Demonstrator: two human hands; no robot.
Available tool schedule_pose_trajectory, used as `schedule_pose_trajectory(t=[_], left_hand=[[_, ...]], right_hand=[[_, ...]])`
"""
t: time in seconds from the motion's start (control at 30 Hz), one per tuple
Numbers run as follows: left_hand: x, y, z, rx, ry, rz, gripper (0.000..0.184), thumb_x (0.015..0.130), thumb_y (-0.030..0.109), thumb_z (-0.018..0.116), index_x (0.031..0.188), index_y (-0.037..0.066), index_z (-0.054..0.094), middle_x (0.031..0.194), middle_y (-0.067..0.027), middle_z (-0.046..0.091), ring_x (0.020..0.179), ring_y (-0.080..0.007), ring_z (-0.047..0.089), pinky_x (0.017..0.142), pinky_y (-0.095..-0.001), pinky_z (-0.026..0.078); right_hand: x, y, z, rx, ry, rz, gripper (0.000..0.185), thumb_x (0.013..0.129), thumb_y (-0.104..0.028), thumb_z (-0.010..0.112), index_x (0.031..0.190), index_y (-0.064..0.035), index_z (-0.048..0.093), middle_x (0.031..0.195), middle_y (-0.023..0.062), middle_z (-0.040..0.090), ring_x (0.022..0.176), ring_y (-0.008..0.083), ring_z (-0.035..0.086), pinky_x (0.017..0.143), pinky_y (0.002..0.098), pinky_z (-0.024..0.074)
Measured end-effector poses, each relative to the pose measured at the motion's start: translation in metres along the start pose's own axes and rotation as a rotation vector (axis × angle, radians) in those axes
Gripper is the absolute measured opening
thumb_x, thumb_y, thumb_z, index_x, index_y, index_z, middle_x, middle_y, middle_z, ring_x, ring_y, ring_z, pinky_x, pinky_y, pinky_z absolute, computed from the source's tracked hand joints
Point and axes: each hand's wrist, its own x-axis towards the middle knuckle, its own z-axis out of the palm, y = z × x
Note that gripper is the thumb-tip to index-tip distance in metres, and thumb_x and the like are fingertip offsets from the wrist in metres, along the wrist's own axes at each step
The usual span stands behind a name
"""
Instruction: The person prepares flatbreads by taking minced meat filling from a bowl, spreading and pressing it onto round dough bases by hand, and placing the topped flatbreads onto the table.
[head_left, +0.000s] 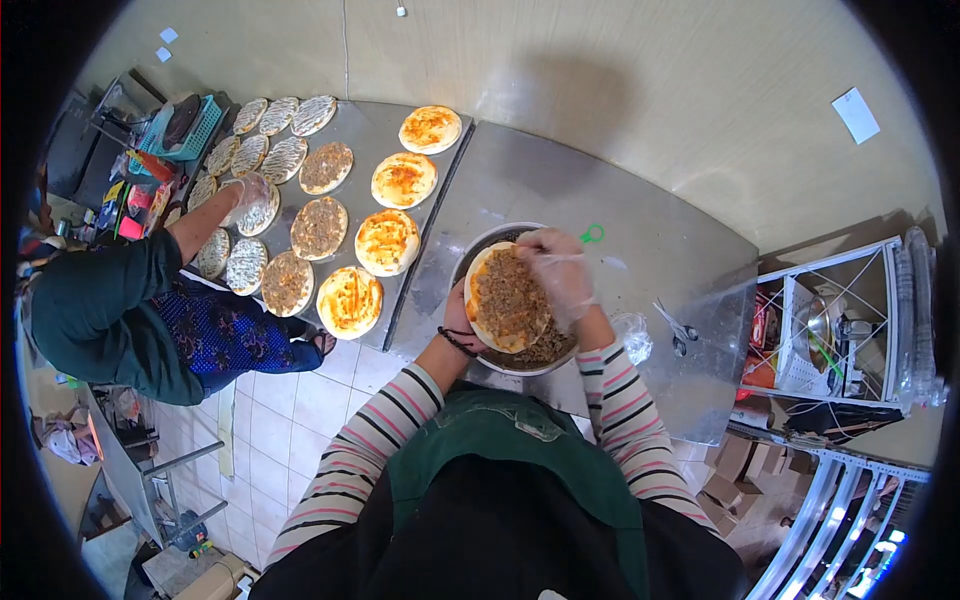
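My left hand (pixel 462 318) grips a round flatbread (pixel 480 305) from its left and lower edge. Brown crumbly minced meat (pixel 515 290) covers most of its top. The bread is held over a metal bowl (pixel 455 275), which holds more of the same meat below and to the right. My right hand (pixel 560 270), in a clear plastic glove, is at the bread's upper right edge. Its fingers are curled down against the topping, and what they hold, if anything, is hidden.
Scissors (pixel 679 330), crumpled clear plastic (pixel 632 337) and a green ring-shaped handle (pixel 593 234) lie on the metal table (pixel 690 260). On the left table, several topped flatbreads (pixel 388 242) stand in rows; a co-worker's gloved hand (pixel 252 195) reaches over them. A wire rack (pixel 825 330) stands right.
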Motion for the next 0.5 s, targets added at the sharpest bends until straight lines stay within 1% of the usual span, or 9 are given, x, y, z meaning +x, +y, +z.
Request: schedule_pose_trajectory(t=[0.03,0.07,0.13,0.17,0.23,0.27,0.33,0.47,0.5], left_hand=[[-0.002,0.002,0.001,0.011,0.007,-0.005,0.046,0.091,0.034,0.034,0.124,0.005,0.049,0.122,-0.0158,0.054,0.11,-0.0308,0.053,0.096,-0.0445,0.042],[-0.003,0.005,0.0,0.011,0.006,-0.002,0.046,0.091,0.034,0.034,0.124,0.005,0.049,0.122,-0.0158,0.054,0.11,-0.0308,0.053,0.096,-0.0445,0.042],[-0.005,0.009,-0.005,-0.045,-0.08,-0.006,0.047,0.092,0.034,0.034,0.126,0.005,0.047,0.124,-0.0168,0.052,0.111,-0.0318,0.053,0.096,-0.0459,0.041],[-0.005,0.01,-0.007,-0.047,-0.081,-0.006,0.047,0.092,0.034,0.034,0.126,0.005,0.047,0.124,-0.0168,0.052,0.111,-0.0318,0.053,0.096,-0.0459,0.041],[-0.003,0.011,-0.007,-0.078,-0.088,-0.015,0.047,0.092,0.034,0.033,0.127,0.004,0.046,0.125,-0.0174,0.052,0.112,-0.0317,0.052,0.096,-0.0465,0.041],[-0.002,0.01,-0.007,-0.076,-0.088,-0.017,0.047,0.092,0.034,0.033,0.127,0.004,0.046,0.125,-0.0174,0.052,0.112,-0.0317,0.052,0.096,-0.0465,0.041],[-0.002,0.011,-0.004,-0.066,-0.114,-0.004,0.048,0.093,0.034,0.032,0.128,0.004,0.045,0.125,-0.0178,0.051,0.112,-0.032,0.052,0.096,-0.0468,0.041],[0.001,0.016,-0.001,-0.046,-0.099,-0.013,0.049,0.093,0.035,0.032,0.128,0.003,0.044,0.126,-0.0182,0.05,0.113,-0.0324,0.051,0.097,-0.0469,0.041],[0.002,0.017,-0.002,-0.046,-0.101,-0.008,0.049,0.092,0.035,0.032,0.128,0.003,0.044,0.126,-0.0183,0.05,0.113,-0.0325,0.051,0.097,-0.047,0.04]], right_hand=[[0.001,0.005,-0.01,0.157,-0.016,0.072,0.014,0.074,-0.011,0.064,0.085,-0.0034,0.066,0.08,0.0137,0.064,0.076,0.0255,0.062,0.07,0.0327,0.0476],[0.001,0.011,-0.016,0.159,-0.019,0.07,0.014,0.074,-0.011,0.064,0.085,-0.0034,0.066,0.08,0.0137,0.064,0.076,0.0255,0.062,0.07,0.0327,0.0476],[-0.001,0.018,-0.022,0.123,-0.101,0.075,0.013,0.074,-0.011,0.063,0.085,-0.0028,0.066,0.078,0.0132,0.063,0.074,0.0244,0.061,0.069,0.033,0.0475],[-0.002,0.021,-0.02,0.122,-0.102,0.075,0.013,0.074,-0.011,0.063,0.085,-0.0028,0.066,0.078,0.0132,0.063,0.074,0.0244,0.061,0.069,0.033,0.0475],[-0.004,0.015,-0.013,0.048,-0.083,-0.027,0.009,0.075,-0.005,0.064,0.084,-0.0018,0.066,0.08,0.0091,0.062,0.075,0.0194,0.059,0.069,0.0301,0.0463],[-0.002,0.012,-0.012,0.049,-0.081,-0.026,0.009,0.075,-0.005,0.064,0.084,-0.0018,0.066,0.08,0.0091,0.062,0.075,0.0194,0.059,0.069,0.0301,0.0463],[0.0,0.007,-0.009,-0.066,-0.105,-0.198,0.008,0.074,-0.003,0.064,0.081,-0.0017,0.065,0.078,0.0108,0.061,0.074,0.0234,0.059,0.067,0.0325,0.0463],[-0.002,-0.004,-0.011,-0.111,-0.039,-0.209,0.008,0.071,-0.003,0.064,0.08,-0.0014,0.063,0.075,0.0118,0.059,0.072,0.0266,0.058,0.065,0.0341,0.0465],[-0.004,-0.007,-0.012,-0.104,-0.085,-0.324,0.009,0.071,-0.003,0.064,0.08,-0.0017,0.063,0.074,0.0116,0.059,0.071,0.0265,0.058,0.064,0.0339,0.0466]])
